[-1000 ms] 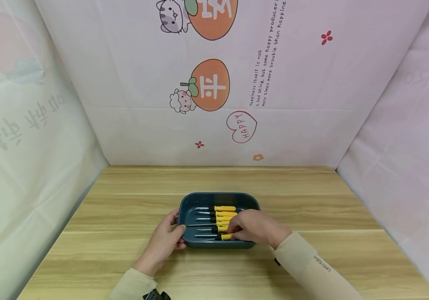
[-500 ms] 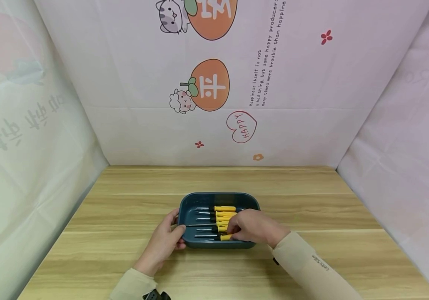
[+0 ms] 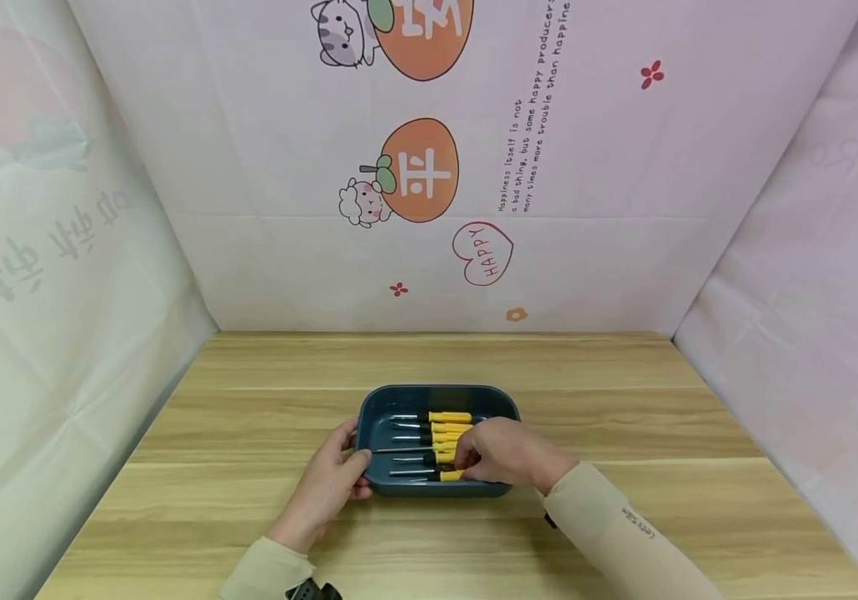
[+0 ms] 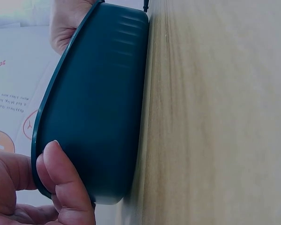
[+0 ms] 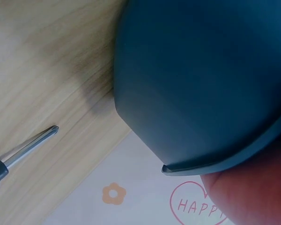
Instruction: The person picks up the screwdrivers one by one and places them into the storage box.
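Note:
A dark blue-green rectangular box (image 3: pixel 391 491) sits on the wooden table, with several screwdrivers lying side by side in it, yellow handles to the right and shafts to the left. My left hand (image 3: pixel 333 477) grips the box's left end, thumb over the rim and fingers against the outer wall, as the left wrist view also shows. Reaching in over the right end, my right hand (image 3: pixel 513 454) pinches the handle of the nearest screwdriver (image 3: pixel 450 476) by the front wall. Its palm hides the far ends of several handles. In the right wrist view the box wall (image 5: pixel 201 84) covers the fingertips.
Another screwdriver (image 5: pixel 33 146) lies on the table outside the box, seen at the left of the right wrist view. Printed white cloth (image 3: pixel 286 267) hangs behind the table (image 3: pixel 264 392) and along both sides.
The nearest screwdriver has shifted slightly toward the box's front wall under my right fingers. My right forearm has moved a little to the left; the left hand and the box stay put.

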`<state>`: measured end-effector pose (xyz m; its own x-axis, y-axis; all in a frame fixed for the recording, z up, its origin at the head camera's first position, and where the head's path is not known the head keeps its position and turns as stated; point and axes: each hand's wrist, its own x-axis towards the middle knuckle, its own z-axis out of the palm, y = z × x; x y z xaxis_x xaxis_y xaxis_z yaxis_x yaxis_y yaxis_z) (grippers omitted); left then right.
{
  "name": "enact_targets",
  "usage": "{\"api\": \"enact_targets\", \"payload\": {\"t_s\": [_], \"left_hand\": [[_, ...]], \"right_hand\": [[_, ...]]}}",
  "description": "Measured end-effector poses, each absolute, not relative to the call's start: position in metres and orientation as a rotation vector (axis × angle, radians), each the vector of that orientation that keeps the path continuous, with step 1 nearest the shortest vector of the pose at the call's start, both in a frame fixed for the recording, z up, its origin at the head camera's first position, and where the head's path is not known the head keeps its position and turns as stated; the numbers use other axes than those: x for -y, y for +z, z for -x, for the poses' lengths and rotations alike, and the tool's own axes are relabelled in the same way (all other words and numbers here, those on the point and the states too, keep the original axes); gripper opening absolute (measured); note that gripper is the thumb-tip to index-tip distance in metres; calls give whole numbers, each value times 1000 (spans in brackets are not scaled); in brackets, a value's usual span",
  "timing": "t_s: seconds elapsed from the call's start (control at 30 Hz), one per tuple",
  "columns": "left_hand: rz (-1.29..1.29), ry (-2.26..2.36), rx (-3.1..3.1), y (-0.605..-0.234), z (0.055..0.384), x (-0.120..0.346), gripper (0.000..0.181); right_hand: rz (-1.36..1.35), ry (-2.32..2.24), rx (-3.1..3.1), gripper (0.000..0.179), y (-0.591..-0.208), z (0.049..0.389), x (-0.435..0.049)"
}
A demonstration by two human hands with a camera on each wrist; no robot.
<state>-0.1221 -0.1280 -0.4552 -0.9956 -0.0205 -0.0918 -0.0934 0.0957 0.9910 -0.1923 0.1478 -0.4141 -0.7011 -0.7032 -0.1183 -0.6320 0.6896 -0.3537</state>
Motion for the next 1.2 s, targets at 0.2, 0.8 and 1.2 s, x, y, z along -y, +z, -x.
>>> {"api": "enact_targets", "payload": {"t_s": [0.2, 0.8, 1.2], "left_hand": [[113, 2074, -2283, -455, 122, 128, 58], [121, 2067, -2289, -456, 122, 128, 59], [120, 2080, -2280, -456, 123, 128, 58]], "right_hand": [[1067, -430, -2654, 9, -414, 193, -148], [1029, -438, -2646, 11, -416, 193, -149], [1037, -455, -2656, 12, -415, 192, -149]]}}
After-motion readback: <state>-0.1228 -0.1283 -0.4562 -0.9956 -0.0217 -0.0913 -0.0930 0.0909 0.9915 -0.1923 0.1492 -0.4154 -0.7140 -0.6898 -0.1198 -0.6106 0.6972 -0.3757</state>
